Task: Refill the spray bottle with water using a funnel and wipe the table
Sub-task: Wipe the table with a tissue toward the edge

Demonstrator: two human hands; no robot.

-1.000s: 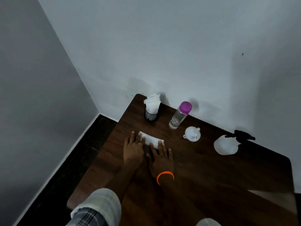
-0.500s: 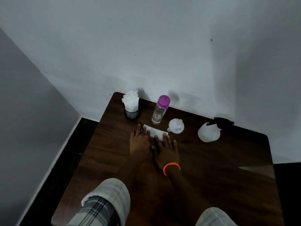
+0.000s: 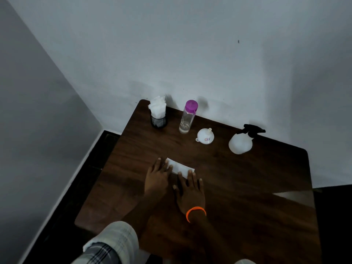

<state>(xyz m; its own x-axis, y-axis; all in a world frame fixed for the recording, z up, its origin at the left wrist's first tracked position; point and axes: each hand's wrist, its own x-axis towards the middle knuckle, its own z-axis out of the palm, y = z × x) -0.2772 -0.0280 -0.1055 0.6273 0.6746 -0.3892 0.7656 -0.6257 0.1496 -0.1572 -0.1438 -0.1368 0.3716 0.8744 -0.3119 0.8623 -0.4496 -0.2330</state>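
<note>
Now both hands flat on folded white tissue (image 3: 180,168) at table (image 3: 247,197) middle: left hand (image 3: 157,178) on its left end, right hand (image 3: 190,189), orange band at wrist, on its near edge, fingers straight, pressing. Compared with moment ago, hands and tissue sit nearer person, farther from funnel (image 3: 205,136). Likely wiping stroke pulling back. Beyond tissue: funnel upside down, capped water bottle (image 3: 187,117) left of funnel, napkin holder (image 3: 158,115) farther left, spray bottle (image 3: 241,141) right of funnel, black nozzle head on.

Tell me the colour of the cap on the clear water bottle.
Purple, on the clear bottle beside the funnel; the head view shows it clearly.
</note>
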